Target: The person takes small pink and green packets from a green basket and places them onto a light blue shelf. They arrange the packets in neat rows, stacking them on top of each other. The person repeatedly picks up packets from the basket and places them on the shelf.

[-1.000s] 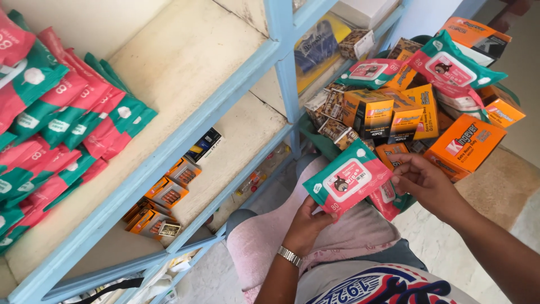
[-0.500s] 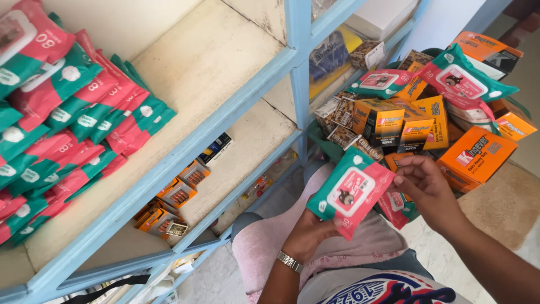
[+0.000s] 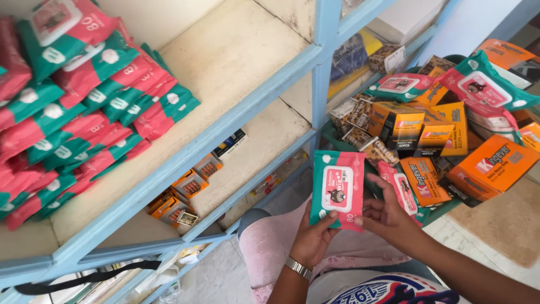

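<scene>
Blue shelving filled the background; both hands held one green-and-pink wipes pack [image 3: 337, 188] upright above the lap, left hand [image 3: 313, 239] fingers [image 3: 329, 215] pinching its bottom edge, right hand [image 3: 389, 214] steadying its side. Stacked wipes packs [image 3: 84, 101] already covered the upper shelf [image 3: 242, 50]; more packs and orange boxes [image 3: 492, 166] remained heaped right, so unfinished

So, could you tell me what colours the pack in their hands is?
The pack is green and pink-red with a white label, seen in the head view.
</scene>
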